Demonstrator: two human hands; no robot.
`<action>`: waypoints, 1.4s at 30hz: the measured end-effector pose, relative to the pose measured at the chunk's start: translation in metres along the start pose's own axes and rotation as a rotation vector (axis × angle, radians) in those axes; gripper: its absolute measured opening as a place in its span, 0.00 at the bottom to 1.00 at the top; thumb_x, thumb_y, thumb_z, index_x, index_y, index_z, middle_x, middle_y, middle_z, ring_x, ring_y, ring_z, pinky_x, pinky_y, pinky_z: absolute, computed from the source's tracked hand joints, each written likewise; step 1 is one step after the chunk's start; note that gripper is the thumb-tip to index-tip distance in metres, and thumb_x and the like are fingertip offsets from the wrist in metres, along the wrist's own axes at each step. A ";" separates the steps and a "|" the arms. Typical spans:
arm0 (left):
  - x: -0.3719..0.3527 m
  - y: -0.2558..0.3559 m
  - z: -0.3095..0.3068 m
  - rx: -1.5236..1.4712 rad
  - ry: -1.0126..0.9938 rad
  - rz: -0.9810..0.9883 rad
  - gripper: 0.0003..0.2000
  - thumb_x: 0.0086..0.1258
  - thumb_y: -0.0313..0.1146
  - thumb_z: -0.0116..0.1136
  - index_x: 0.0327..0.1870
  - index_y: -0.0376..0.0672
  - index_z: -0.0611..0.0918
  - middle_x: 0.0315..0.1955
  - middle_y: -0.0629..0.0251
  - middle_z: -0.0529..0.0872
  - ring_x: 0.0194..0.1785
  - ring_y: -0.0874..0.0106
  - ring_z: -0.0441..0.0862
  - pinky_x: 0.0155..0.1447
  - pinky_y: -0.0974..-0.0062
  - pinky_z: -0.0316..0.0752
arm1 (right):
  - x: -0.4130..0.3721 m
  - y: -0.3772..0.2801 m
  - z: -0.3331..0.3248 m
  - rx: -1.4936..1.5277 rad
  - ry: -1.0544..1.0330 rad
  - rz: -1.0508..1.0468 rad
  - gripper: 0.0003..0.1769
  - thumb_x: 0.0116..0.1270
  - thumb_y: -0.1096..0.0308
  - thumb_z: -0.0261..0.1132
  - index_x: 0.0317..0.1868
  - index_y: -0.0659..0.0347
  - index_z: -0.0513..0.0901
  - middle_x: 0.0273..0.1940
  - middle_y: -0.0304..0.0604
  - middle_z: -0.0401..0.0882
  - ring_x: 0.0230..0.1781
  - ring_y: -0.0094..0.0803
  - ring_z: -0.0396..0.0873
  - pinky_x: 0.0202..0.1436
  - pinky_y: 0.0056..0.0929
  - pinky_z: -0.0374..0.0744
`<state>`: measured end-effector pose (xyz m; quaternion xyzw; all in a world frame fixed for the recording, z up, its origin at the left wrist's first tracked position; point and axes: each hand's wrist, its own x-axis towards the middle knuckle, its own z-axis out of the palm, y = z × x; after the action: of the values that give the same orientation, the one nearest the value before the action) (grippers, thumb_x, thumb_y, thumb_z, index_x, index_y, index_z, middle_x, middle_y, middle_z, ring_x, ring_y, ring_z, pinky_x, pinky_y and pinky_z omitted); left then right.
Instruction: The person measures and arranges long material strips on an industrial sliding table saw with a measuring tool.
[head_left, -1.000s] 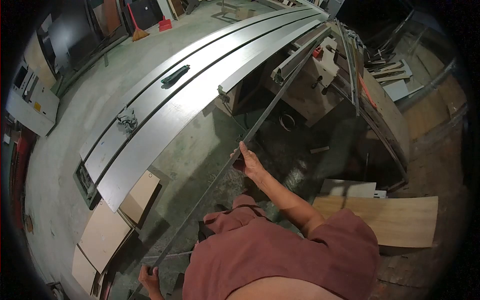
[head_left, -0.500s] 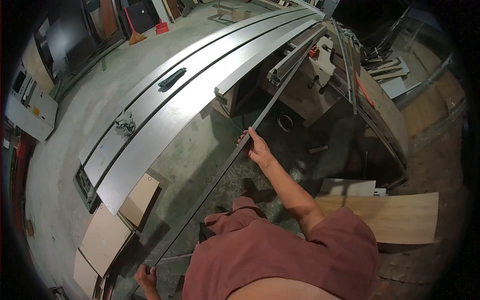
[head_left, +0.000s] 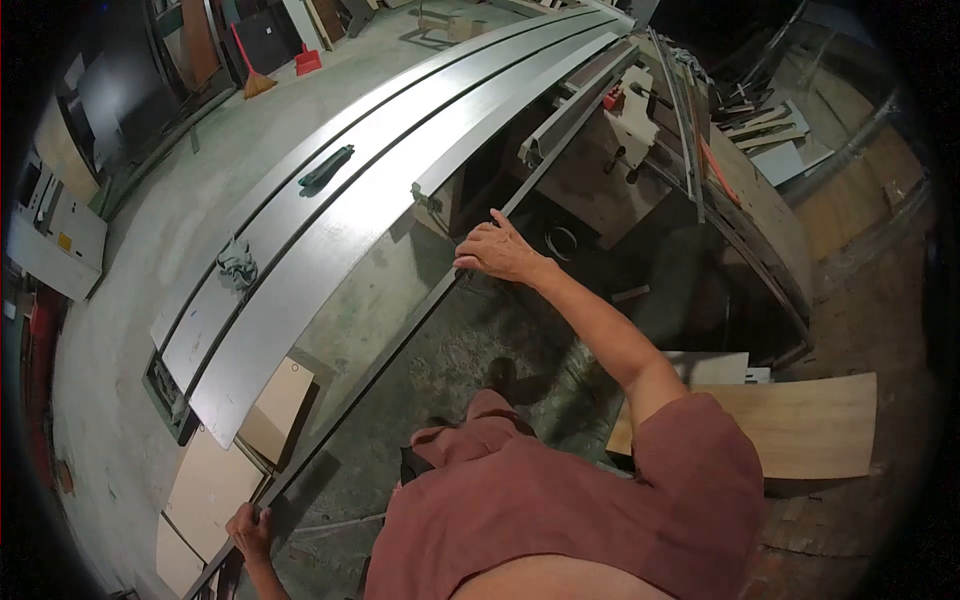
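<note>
A long, narrow dark metal bar runs diagonally in front of me, from the lower left up towards the machine. My right hand lies over its upper part from above, fingers curled across it. Near the bar's lower end, my left hand grips it with closed fingers. Beyond the bar stretches a long silver metal table with dark grooves. On that table are a dark green tool and a crumpled grey cloth.
Beige panels lean below the table's near end. A wooden board lies to my right. A red clamp-like part sits on the machine. A broom and a red dustpan stand at the far left.
My right hand has turned from holding the bar from below to lying over its top. The left hand and the bar's lower end have moved left.
</note>
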<state>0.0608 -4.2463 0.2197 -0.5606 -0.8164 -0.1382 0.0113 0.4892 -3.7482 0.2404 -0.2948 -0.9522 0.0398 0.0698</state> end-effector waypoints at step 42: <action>0.312 0.289 0.092 0.029 -0.036 0.195 0.19 0.60 0.42 0.60 0.20 0.38 0.67 0.14 0.54 0.68 0.19 0.53 0.68 0.24 0.62 0.62 | 0.039 0.407 -0.082 -0.070 -0.111 0.139 0.27 0.68 0.42 0.45 0.42 0.55 0.81 0.40 0.41 0.79 0.50 0.37 0.74 0.64 0.54 0.56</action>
<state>0.2234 -3.8438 0.2473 -0.6395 -0.7600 -0.1142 0.0181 0.6966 -3.3887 0.2783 -0.3596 -0.9327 0.0274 0.0038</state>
